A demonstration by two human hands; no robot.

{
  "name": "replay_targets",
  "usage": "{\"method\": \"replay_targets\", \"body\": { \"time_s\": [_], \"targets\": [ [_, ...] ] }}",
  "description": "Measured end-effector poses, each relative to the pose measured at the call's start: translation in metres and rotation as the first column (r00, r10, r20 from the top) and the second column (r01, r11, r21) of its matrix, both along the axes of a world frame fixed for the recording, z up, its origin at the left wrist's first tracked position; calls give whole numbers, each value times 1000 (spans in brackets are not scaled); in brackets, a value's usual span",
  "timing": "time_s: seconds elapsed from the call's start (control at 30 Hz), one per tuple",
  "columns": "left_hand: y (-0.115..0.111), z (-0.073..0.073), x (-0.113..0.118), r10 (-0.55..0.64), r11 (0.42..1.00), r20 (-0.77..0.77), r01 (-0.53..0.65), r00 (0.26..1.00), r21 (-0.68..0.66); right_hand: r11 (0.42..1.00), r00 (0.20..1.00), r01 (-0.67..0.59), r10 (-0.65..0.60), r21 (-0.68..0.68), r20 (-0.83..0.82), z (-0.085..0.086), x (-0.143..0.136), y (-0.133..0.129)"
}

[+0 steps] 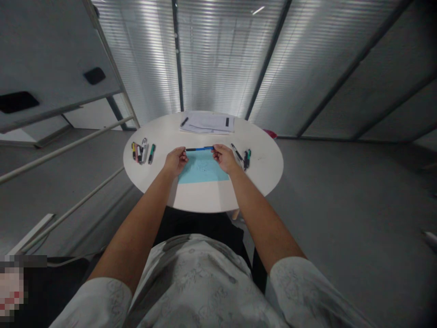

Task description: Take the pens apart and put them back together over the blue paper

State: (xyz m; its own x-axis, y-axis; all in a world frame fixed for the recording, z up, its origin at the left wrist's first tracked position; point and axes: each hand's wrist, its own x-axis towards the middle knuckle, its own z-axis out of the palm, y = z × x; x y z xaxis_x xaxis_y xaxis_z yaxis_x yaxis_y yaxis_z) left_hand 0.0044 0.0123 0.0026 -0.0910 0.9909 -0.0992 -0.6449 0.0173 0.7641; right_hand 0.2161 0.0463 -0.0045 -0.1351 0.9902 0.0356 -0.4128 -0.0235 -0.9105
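Note:
A blue pen with a black end (200,149) is held level above the far edge of a light-blue sheet of paper (205,173). My left hand (175,161) pinches the black end. My right hand (224,157) pinches the blue end, with its other fingers curled. Faint marks show on the blue sheet, which lies on the table in front of me. Left of my left hand lie a green-and-black pen (152,154) and a group of several markers (139,152). Just right of my right hand lie several black and green pens (246,159).
The round white table (201,200) has a stack of white papers (208,124) at its far side, with a dark pen (184,121) on top. A metal frame (68,148) stands at the left. Glass walls with blinds (218,54) rise behind the table.

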Motion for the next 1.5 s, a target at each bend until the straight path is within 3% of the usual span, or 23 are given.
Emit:
{"method": "replay_targets", "body": {
  "time_s": [1.07,1.5],
  "targets": [
    [-1,3,1,12,998,54,-9,998,-55,998,998,-40,37,53,48,1,1,-6],
    [-4,8,4,18,996,40,-15,999,-86,1000,998,4,-6,29,60,3,-2,-6]
  ]
}}
